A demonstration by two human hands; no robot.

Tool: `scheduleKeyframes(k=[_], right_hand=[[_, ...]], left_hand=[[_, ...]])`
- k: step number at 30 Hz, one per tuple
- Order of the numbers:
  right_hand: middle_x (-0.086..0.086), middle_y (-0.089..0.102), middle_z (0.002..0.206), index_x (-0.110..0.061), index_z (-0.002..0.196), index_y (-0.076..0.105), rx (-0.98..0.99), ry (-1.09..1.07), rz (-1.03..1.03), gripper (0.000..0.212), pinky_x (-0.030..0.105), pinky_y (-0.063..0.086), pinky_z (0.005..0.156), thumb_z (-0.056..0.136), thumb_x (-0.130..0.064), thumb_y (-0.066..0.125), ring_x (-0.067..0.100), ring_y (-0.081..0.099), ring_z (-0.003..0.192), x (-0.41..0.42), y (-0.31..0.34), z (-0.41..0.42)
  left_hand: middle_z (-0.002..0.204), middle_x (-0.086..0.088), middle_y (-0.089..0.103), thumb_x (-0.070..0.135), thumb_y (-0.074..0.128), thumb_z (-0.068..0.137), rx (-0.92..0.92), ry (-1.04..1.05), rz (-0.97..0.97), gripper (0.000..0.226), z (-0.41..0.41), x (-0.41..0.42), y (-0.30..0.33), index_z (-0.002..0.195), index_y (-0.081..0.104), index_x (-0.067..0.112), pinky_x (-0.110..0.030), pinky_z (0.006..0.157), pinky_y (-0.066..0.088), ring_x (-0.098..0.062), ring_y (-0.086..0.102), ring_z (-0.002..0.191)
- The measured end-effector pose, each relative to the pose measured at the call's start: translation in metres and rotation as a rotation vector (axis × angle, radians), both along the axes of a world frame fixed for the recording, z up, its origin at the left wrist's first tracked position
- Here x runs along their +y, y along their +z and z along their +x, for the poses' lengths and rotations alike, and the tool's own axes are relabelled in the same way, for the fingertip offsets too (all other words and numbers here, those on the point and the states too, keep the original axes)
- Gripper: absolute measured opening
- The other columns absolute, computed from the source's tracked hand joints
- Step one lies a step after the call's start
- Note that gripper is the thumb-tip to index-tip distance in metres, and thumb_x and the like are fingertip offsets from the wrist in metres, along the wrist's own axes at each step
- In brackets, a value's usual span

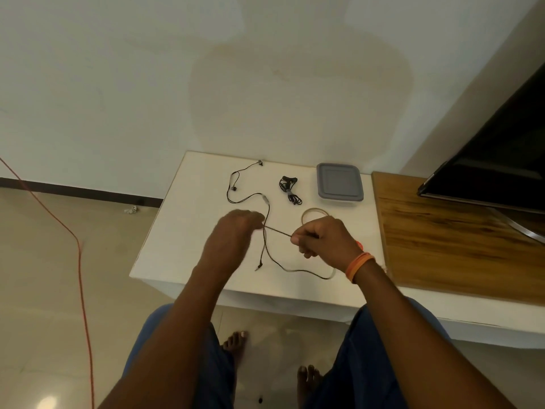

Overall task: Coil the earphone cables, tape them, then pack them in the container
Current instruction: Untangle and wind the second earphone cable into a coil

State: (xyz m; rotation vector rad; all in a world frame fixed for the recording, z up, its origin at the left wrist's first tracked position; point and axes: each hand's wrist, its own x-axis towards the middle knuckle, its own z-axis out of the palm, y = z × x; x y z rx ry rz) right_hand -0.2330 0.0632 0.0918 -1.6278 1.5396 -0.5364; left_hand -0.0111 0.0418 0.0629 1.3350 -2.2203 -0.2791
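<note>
A loose black earphone cable [267,252] sprawls over the white table [182,225], its earbuds lying at the far side near the wall. My right hand [321,237] pinches a stretch of that cable, and my left hand [233,231] pinches it a short way to the left, with the stretch taut between them. The plug end hangs loose below my hands. A second earphone [290,188], coiled and bound, lies further back. The grey lidded container [339,184] stands to its right. A roll of clear tape [315,215] lies partly hidden behind my right hand.
A wooden board [454,240] covers the table's right part, with a dark screen [495,160] standing on it. An orange cord [79,261] runs across the floor at the left. My knees and bare feet are below the table's front edge.
</note>
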Motion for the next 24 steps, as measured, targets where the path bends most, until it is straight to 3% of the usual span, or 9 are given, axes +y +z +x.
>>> scheduleKeyframes(k=[3, 5, 10, 12, 14, 16, 19, 22, 24], right_hand=[[0.000, 0.067, 0.062, -0.009, 0.077, 0.073, -0.022, -0.031, 0.059, 0.021, 0.019, 0.054, 0.067, 0.089, -0.025, 0.067, 0.010, 0.065, 0.059, -0.004, 0.005, -0.011], [0.004, 0.066, 0.067, -0.002, 0.081, 0.071, -0.210, -0.059, 0.125, 0.024, 0.023, 0.055, 0.072, 0.093, -0.021, 0.063, 0.016, 0.066, 0.066, -0.002, 0.009, -0.013], [0.002, 0.067, 0.079, -0.009, 0.078, 0.063, -0.571, -0.163, 0.141, 0.030, 0.037, 0.045, 0.096, 0.099, -0.023, 0.049, 0.020, 0.060, 0.090, -0.003, 0.018, -0.005], [0.010, 0.061, 0.071, -0.007, 0.078, 0.057, -0.814, -0.195, 0.197, 0.030, 0.040, 0.049, 0.095, 0.101, -0.022, 0.044, 0.027, 0.063, 0.083, -0.004, 0.026, -0.005], [0.007, 0.045, 0.056, -0.003, 0.085, 0.059, -0.937, -0.224, 0.212, 0.027, 0.045, 0.055, 0.077, 0.099, -0.022, 0.046, 0.025, 0.056, 0.060, -0.002, 0.032, -0.007], [0.001, 0.036, 0.052, 0.002, 0.095, 0.064, -0.884, -0.266, 0.182, 0.026, 0.033, 0.045, 0.054, 0.097, -0.021, 0.051, 0.016, 0.041, 0.049, 0.000, 0.034, -0.011], [0.005, 0.047, 0.055, 0.001, 0.098, 0.071, -0.649, -0.247, 0.049, 0.024, 0.024, 0.029, 0.047, 0.095, -0.018, 0.057, 0.012, 0.039, 0.048, 0.002, 0.031, -0.015], [0.009, 0.068, 0.067, -0.017, 0.079, 0.075, -0.331, -0.151, -0.152, 0.019, 0.023, 0.048, 0.062, 0.092, -0.015, 0.062, 0.013, 0.062, 0.062, 0.001, 0.024, -0.011], [0.002, 0.071, 0.070, -0.030, 0.072, 0.073, -0.086, -0.041, -0.279, 0.023, 0.031, 0.052, 0.075, 0.090, -0.019, 0.065, 0.015, 0.066, 0.072, 0.000, 0.013, -0.007]], left_hand=[[0.088, -0.017, 0.072, -0.014, 0.069, 0.075, 0.028, 0.249, -0.090, 0.030, 0.023, -0.003, -0.001, 0.100, 0.071, 0.001, -0.036, 0.070, 0.051, -0.034, 0.066, 0.081], [0.082, -0.017, 0.067, -0.014, 0.067, 0.077, 0.013, 0.366, -0.069, 0.024, 0.032, -0.003, -0.001, 0.095, 0.069, 0.001, -0.038, 0.064, 0.051, -0.035, 0.062, 0.076], [0.074, -0.011, 0.059, -0.012, 0.065, 0.079, -0.036, 0.380, 0.039, 0.021, 0.023, -0.004, -0.011, 0.089, 0.069, 0.005, -0.032, 0.056, 0.040, -0.032, 0.055, 0.071], [0.073, -0.010, 0.058, -0.014, 0.064, 0.078, -0.040, 0.371, 0.066, 0.023, 0.016, -0.004, -0.014, 0.088, 0.069, 0.006, -0.029, 0.057, 0.035, -0.030, 0.054, 0.069], [0.070, -0.009, 0.055, -0.015, 0.061, 0.077, -0.040, 0.369, 0.099, 0.022, 0.014, -0.004, -0.017, 0.082, 0.067, 0.006, -0.031, 0.053, 0.035, -0.028, 0.052, 0.065], [0.069, -0.008, 0.054, -0.014, 0.060, 0.077, -0.052, 0.364, 0.153, 0.020, 0.015, -0.003, -0.021, 0.077, 0.065, 0.006, -0.036, 0.053, 0.041, -0.027, 0.052, 0.063], [0.078, -0.007, 0.060, -0.004, 0.059, 0.086, -0.065, 0.336, 0.234, 0.015, 0.011, 0.000, -0.027, 0.084, 0.067, 0.008, -0.037, 0.060, 0.046, -0.029, 0.059, 0.074], [0.106, -0.011, 0.070, 0.004, 0.061, 0.091, 0.049, 0.352, 0.338, 0.023, 0.000, 0.008, -0.023, 0.111, 0.070, 0.012, -0.038, 0.082, 0.051, -0.030, 0.065, 0.100], [0.129, -0.011, 0.064, 0.004, 0.058, 0.091, 0.150, 0.310, 0.386, 0.043, -0.009, 0.016, -0.014, 0.133, 0.059, 0.013, -0.036, 0.099, 0.047, -0.030, 0.062, 0.114]])
